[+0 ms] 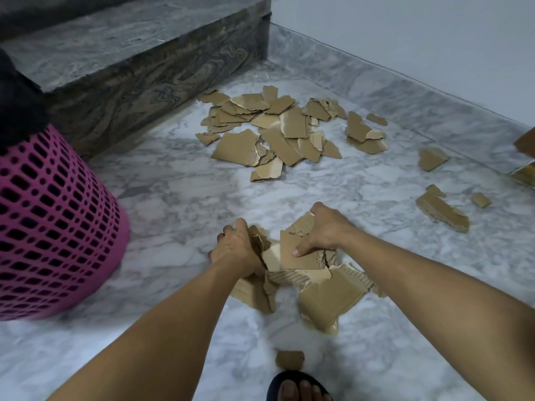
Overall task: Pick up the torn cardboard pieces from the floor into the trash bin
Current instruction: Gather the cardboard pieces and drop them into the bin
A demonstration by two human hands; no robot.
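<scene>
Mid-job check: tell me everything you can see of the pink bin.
The pink bin stands on the marble floor at the left edge, beside the stone step and left of the left hand. It looks like plastic, its wall a lattice of small rectangular holes, and widens downward in this view. A black liner drapes over its top. No hand or cardboard touches it; its inside is hidden.

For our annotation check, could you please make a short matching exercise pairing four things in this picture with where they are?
Things:
1. pink bin
2. big cardboard heap
3. cardboard bundle
4. small scrap

Places:
A. by the sandalled foot
B. far left
C. between left hand and right hand
D. near the stone step

Pairs: 1-B, 2-D, 3-C, 4-A
</scene>
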